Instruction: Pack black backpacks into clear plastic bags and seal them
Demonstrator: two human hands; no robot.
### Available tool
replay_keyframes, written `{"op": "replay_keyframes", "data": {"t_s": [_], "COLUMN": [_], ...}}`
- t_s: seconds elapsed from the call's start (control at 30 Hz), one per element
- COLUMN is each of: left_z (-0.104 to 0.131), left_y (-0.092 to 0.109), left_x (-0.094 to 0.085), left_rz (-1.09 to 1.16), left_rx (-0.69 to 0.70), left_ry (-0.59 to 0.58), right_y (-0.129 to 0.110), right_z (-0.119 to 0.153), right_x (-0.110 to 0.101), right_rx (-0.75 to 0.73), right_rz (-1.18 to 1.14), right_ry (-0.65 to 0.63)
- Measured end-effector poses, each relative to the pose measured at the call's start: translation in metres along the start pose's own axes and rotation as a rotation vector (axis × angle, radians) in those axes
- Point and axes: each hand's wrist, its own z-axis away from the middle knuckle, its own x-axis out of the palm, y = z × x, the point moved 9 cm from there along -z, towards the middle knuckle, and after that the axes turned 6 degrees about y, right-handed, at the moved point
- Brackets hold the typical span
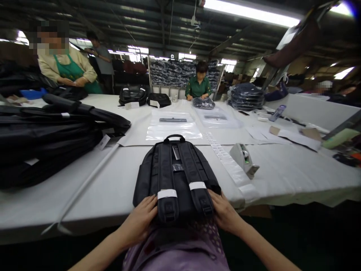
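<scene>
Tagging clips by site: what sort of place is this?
Likely a bag factory's packing area: a black backpack on the worktable, stacked plastic-wrapped bags, long fluorescent light overhead.

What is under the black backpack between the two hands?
The white table covering shows beside the backpack and appears to continue beneath it. Anything lying directly underneath is hidden by its body, so I cannot tell more.
</scene>
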Motion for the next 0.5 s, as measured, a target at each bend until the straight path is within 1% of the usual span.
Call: {"op": "replay_keyframes", "data": {"t_s": [0.03,0.07,0.13,0.17,0.2,0.23,0.27,0.33,0.4,0.43,0.5], "left_z": [-0.001,-0.002,-0.009,-0.014,-0.019,-0.024,-0.029,-0.037,-0.042,-0.045,-0.049], "left_y": [0.001,0.0,-0.006,-0.008,-0.008,-0.005,-0.001,0.008,0.013,0.015,0.017], "left_x": [-0.01,-0.024,-0.051,-0.06,-0.061,-0.056,-0.045,-0.017,0.004,0.01,0.013], "left_rz": [0.065,0.119,0.16,0.155,0.147,0.146,0.153,0.174,0.159,0.131,0.063], "left_rx": [-0.021,-0.063,-0.179,-0.222,-0.236,-0.216,-0.176,-0.101,-0.063,-0.057,-0.03], "left_ry": [-0.053,-0.082,-0.067,-0.049,-0.047,-0.073,-0.117,-0.213,-0.281,-0.296,-0.302], "right_y": [0.001,0.005,0.019,0.025,0.027,0.024,0.015,-0.01,-0.034,-0.044,-0.056], "right_z": [0.003,0.005,0.001,-0.004,-0.01,-0.019,-0.028,-0.045,-0.055,-0.057,-0.057], "right_x": [-0.006,-0.016,-0.04,-0.049,-0.053,-0.053,-0.05,-0.04,-0.03,-0.025,-0.015], "right_rx": [-0.01,-0.002,0.081,0.135,0.177,0.192,0.174,0.093,0.002,-0.044,-0.135], "right_rz": [-0.03,-0.054,-0.074,-0.075,-0.073,-0.07,-0.067,-0.058,-0.051,-0.044,-0.002], "right_ry": [-0.014,0.002,0.094,0.129,0.132,0.098,0.044,-0.071,-0.144,-0.161,-0.157]}}
